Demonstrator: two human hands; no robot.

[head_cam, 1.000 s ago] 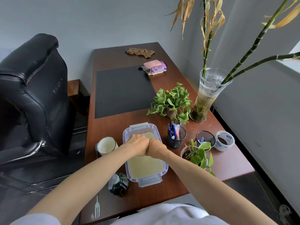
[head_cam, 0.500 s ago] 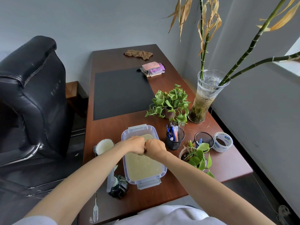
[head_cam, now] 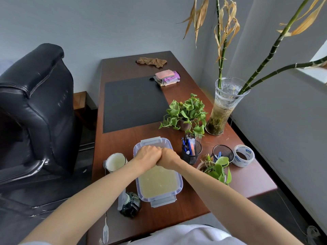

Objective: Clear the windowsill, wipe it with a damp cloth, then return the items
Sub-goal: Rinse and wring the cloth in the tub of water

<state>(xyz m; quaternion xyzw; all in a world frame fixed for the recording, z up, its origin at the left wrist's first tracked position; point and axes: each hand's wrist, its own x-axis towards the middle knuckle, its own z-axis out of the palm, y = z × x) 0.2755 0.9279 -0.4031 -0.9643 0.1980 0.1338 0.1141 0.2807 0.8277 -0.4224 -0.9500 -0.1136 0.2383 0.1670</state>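
Left hand and right hand press together as curled fists above the water tub, mid-frame; whatever each grip holds is hidden. A hard wring could splash the worktop or knock the pen pot. The windowsill lies upper right.

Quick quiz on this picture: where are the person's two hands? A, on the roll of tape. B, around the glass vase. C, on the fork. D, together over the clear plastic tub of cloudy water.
D: the left hand and right hand sit fist against fist above the clear plastic tub, which holds cloudy yellowish water.
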